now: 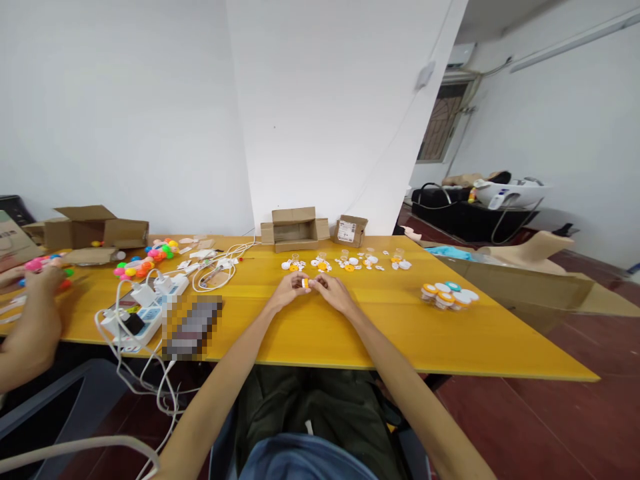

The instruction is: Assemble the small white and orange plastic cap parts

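Observation:
My left hand point(289, 293) is closed around a small orange-and-white round piece point(305, 283), held just above the table. From the other side, the fingertips of my right hand point(330, 293) pinch at the same piece; its details are too small to make out. Beyond my hands, small groups of parts lie in a row: clear plastic cups point(345, 255), white discs point(353, 261), orange rings point(349, 268) and little white pieces. To the right stands a cluster of clear round containers point(444, 300) with orange, teal and white lids.
Two cardboard boxes, an open one point(296, 233) and a smaller one point(351, 231), stand at the wall. On the left are a power strip point(159, 310) with tangled white cables and a blurred phone point(194, 327). Another person's arm point(37, 320) reaches among colourful balls point(145, 267).

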Tool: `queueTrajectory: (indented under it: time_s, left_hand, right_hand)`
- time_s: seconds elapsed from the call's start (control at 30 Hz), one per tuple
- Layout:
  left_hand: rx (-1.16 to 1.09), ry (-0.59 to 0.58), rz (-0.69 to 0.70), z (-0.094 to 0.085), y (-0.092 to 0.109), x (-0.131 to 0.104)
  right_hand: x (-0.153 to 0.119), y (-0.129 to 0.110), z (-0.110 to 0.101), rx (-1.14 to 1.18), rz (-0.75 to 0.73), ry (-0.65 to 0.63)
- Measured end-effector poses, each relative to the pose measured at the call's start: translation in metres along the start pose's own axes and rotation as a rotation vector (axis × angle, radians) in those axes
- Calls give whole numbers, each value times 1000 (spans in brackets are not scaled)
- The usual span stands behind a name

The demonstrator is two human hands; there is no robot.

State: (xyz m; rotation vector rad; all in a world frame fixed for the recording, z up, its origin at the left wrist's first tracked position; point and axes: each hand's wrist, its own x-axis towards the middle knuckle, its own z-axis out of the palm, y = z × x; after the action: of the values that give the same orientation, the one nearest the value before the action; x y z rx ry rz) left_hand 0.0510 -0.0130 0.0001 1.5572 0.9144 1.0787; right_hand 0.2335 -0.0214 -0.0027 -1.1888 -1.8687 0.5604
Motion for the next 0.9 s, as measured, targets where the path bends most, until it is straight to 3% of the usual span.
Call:
queueTrajectory:
  time_s: [0.9]
  left_hand:
    - [4, -7, 14, 0, -2, 1]
  right_hand:
    - [0, 0, -1, -35, 2, 24]
